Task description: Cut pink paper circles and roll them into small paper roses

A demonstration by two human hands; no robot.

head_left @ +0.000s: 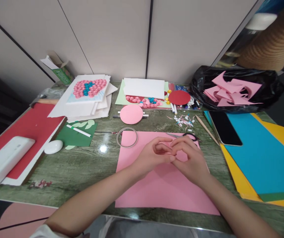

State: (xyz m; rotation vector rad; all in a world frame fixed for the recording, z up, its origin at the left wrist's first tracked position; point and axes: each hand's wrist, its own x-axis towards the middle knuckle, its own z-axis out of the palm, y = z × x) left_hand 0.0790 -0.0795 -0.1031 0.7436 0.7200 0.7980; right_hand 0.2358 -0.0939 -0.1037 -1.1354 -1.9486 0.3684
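Observation:
Both hands meet above a large pink sheet [142, 188], fingertips touching. My left hand [154, 153] is curled with thumb and fingers bent toward the other hand. My right hand [190, 158] curves the same way, its thumb and fingers bent inward. Whether anything small sits between the fingertips is too hard to make out. Just behind my right hand, dark-handled scissors [190, 136] lie at the sheet's back edge. A metal ring [118, 140] rests over the sheet's back left corner, and a pink paper oval [131, 114] lies behind it on markers.
Left: white box [10, 158], red sheet [36, 132], white oval object [53, 147], green paper [75, 140]. Back: floral picture [89, 89], red oval [179, 97], paper snippets [183, 120], black bag [198, 82] with pink scraps [227, 91]. Right: pencil [207, 130], phone [225, 128], blue sheet [266, 155].

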